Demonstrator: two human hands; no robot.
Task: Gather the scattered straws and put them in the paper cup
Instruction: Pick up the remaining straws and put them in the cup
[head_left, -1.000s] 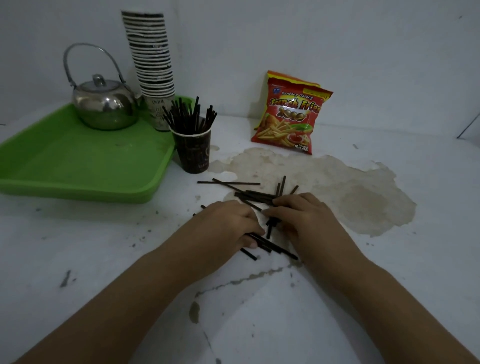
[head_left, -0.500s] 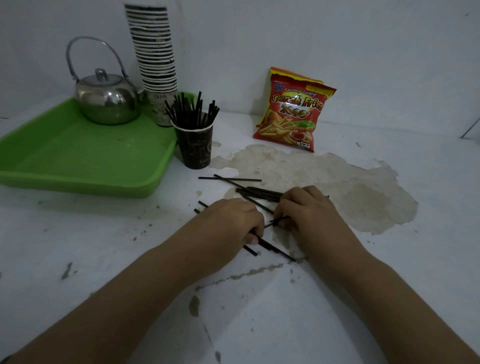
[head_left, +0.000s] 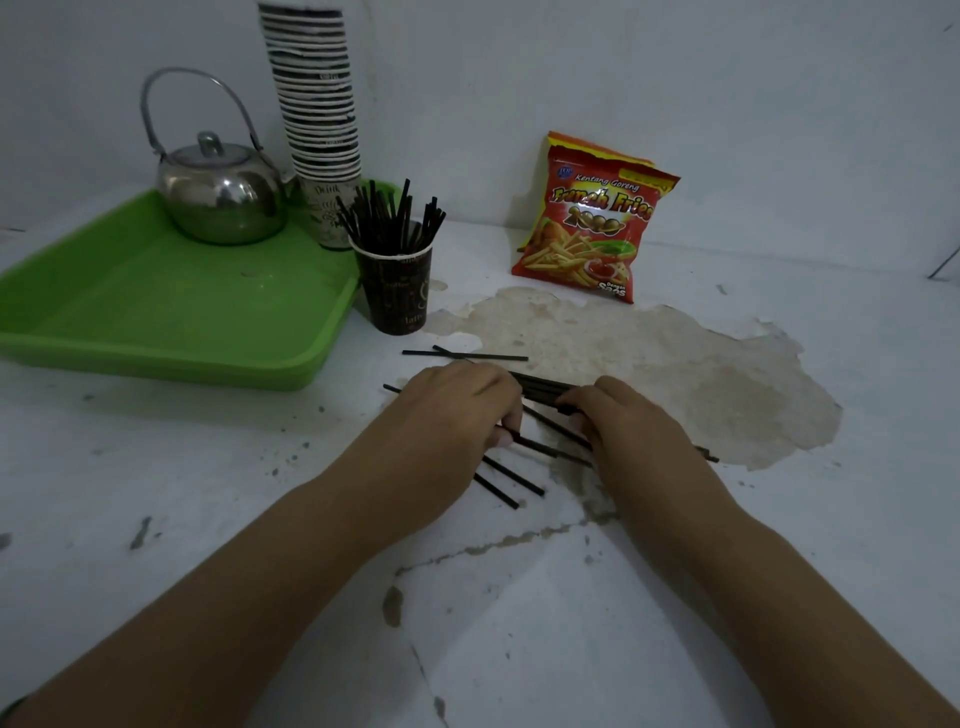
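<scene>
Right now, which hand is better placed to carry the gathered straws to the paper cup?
Probably the left hand: it lies nearer the paper cup, which stands up and to its left. The right hand would have to cross over. Both hands rest on the loose straws.

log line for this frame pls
phase: gathering | left hand: on loose straws | right hand: pinching straw bundle | paper cup: part-filled | loose straws remain

Polished metal kettle; glossy plastic tray; paper cup.

Black straws, dark lettered paper cup, green tray, red-yellow snack bag.
</scene>
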